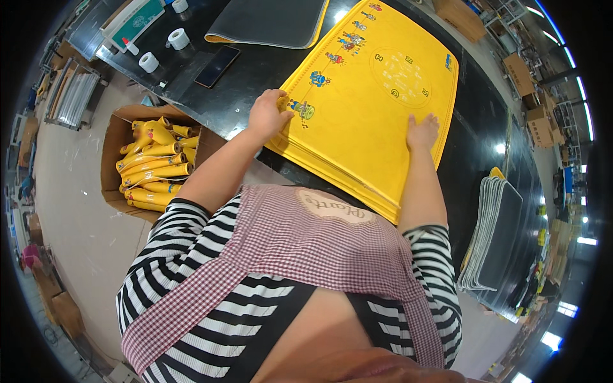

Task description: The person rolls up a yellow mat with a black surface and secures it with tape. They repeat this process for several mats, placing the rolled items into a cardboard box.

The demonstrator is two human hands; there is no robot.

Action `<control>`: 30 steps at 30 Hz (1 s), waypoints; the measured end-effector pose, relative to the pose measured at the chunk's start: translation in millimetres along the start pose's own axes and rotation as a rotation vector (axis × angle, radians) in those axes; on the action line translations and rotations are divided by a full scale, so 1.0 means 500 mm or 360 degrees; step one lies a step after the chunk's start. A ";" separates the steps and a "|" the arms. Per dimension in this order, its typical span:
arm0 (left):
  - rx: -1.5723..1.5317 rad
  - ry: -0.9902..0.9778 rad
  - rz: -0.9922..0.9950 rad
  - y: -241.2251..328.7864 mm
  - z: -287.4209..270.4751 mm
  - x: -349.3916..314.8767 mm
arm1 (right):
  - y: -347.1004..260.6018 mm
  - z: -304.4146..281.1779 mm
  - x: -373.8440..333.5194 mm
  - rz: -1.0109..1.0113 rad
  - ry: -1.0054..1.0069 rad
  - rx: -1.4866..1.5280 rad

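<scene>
A stack of flat yellow mats (357, 134) lies in front of me on the black table. The top one has stitched edges, a row of small cartoon figures along its left side and a printed circle towards the right. My left hand (267, 116) grips the stack's left edge, thumb on top and fingers curled at the border. How many layers it grips cannot be told. Flat on the right part of the top mat rests my right hand (423, 132), its fingers spread and nothing in them.
A cardboard box (115, 137) of rolled yellow pieces (153, 167) stands at the left. On the black table (185, 96) are a phone (218, 66), white tape rolls (178, 39), a red-capped bottle (130, 46) and a dark mat (268, 24). More dark mats (495, 233) are stacked at the right.
</scene>
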State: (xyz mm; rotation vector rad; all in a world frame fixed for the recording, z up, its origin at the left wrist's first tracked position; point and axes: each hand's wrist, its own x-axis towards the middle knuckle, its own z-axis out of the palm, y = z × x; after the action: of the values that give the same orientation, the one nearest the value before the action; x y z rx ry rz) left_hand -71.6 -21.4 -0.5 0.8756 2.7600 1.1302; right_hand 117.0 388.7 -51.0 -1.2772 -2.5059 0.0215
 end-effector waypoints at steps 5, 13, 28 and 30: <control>-0.1039 0.0069 -0.0436 -0.046 0.016 0.001 | -0.321 0.014 -0.053 -0.0456 -0.0292 0.0268; -0.1841 -0.0348 -0.0761 -0.122 -0.060 -0.001 | -0.487 -0.261 -0.296 -0.1058 -0.2046 0.1433; -0.0998 -0.0002 -0.0573 0.011 -0.002 -0.012 | -0.172 -0.217 -0.390 -0.0476 -0.2051 0.2285; -0.1434 -0.0150 -0.0591 -0.002 0.013 -0.024 | -0.185 -0.250 -0.360 -0.0358 -0.1355 0.2276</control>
State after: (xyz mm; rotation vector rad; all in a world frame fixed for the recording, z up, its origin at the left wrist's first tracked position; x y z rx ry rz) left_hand -60.6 -24.2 -8.0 0.2724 1.8480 1.8850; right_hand 179.2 174.3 31.5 -0.3173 -2.0812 2.1608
